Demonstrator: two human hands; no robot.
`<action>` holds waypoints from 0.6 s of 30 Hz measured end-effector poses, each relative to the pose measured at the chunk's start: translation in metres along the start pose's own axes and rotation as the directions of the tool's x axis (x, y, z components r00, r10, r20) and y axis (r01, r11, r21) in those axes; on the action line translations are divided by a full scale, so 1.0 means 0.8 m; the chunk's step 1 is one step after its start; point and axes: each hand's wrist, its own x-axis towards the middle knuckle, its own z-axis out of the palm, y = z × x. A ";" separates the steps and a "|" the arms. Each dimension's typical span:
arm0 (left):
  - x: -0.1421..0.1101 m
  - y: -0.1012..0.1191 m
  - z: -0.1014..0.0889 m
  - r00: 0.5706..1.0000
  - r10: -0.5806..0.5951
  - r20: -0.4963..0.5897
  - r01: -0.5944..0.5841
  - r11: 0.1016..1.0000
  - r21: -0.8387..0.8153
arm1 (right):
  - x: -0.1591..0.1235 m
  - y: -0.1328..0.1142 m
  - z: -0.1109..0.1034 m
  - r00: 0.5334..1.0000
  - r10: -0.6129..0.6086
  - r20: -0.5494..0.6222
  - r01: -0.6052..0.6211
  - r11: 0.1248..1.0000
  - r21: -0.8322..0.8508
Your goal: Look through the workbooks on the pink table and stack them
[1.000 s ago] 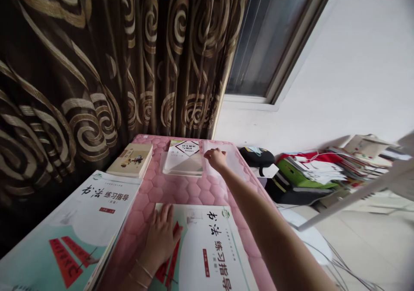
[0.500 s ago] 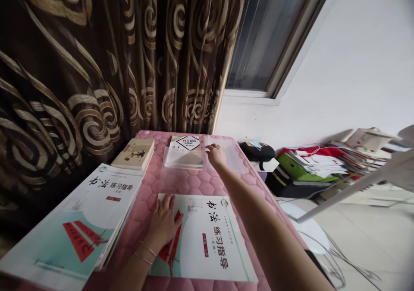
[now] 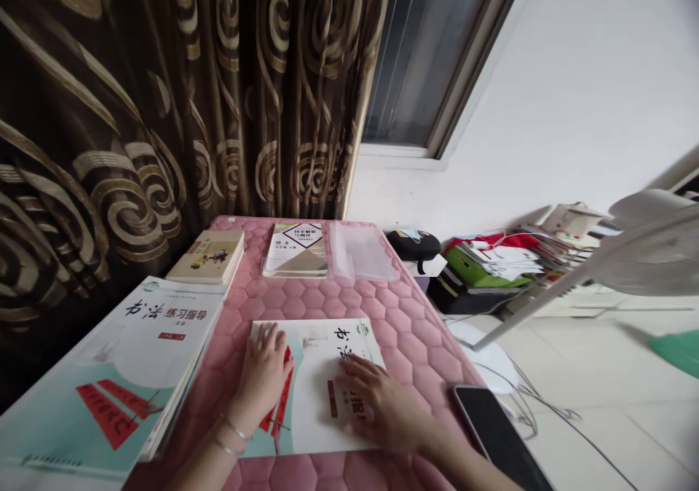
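Observation:
A calligraphy workbook (image 3: 314, 418) with red banners on its cover lies closed on the pink quilted table cover (image 3: 306, 298). My left hand (image 3: 266, 367) rests flat on its left part, fingers spread. Over the right part of the cover is my right hand (image 3: 376, 400), slightly blurred, fingers stretched out and hiding some of the printed title. Behind the workbook lie clear plastic book covers (image 3: 363, 252) beside a small pile of books with a white and tan cover (image 3: 295, 252).
At left, a stack of matching workbooks (image 3: 136, 374) stands before a tan book pile (image 3: 204, 256). A phone (image 3: 499, 433) lies by the right edge. Beyond are a white lamp (image 3: 535, 287), a black case (image 3: 412, 245) and a green box of papers (image 3: 470, 264). A patterned curtain (image 3: 229, 90) hangs behind.
My right hand has come back from the plastic covers at the far side to the workbook. The left hand stays on the workbook. The view has shifted right, bringing the phone into sight.

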 end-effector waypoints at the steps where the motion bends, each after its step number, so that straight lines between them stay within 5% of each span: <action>1: -0.008 0.005 -0.009 0.998 0.031 0.056 -0.029 0.999 -0.026 | -0.016 -0.002 0.004 0.999 0.037 0.020 -0.037 0.999 0.008; 5: -0.051 0.020 -0.043 0.917 0.246 0.313 -0.174 0.955 -0.240 | -0.047 -0.001 0.008 0.995 0.090 0.043 -0.092 0.994 0.052; 8: -0.076 0.020 -0.059 0.867 0.279 0.413 -0.164 0.942 -0.292 | -0.051 0.002 0.008 0.996 0.073 0.043 -0.076 0.994 0.073; 18: -0.076 0.007 -0.069 0.864 0.189 0.466 -0.014 0.935 -0.354 | -0.050 0.001 0.002 0.999 -0.032 -0.011 0.033 0.997 0.070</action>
